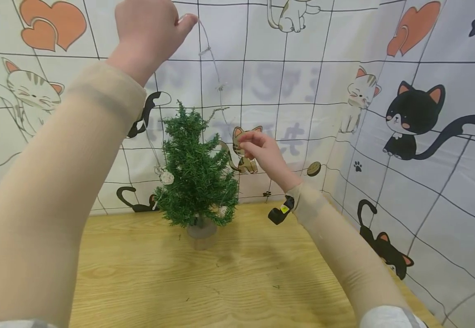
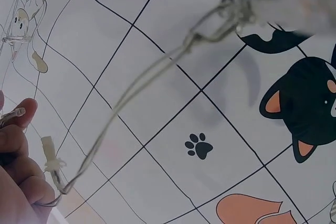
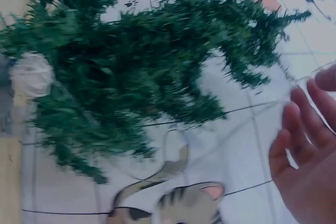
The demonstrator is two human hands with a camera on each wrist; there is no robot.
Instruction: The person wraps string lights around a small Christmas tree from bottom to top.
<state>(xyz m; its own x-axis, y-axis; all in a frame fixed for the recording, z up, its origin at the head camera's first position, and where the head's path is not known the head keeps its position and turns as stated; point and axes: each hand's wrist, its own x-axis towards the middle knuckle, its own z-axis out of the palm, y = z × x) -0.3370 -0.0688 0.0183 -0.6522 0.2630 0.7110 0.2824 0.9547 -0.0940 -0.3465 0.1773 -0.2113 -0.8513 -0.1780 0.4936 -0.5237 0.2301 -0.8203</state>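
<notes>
A thin clear light string hangs from my raised left hand, whose curled fingers grip it high at the upper left. Small pale pieces are tied along the wire. A small green artificial tree stands upright, with wire beside its left side and white balls on it. Right of the tree, my right hand has thumb and forefinger close together where the faint wire reaches; they appear to pinch it, though the contact is hard to see.
The tree's grey base rests on a wooden table scattered with tiny green bits. Behind and to the right hangs a white gridded cloth with cat and heart prints. A black strap is at my right wrist.
</notes>
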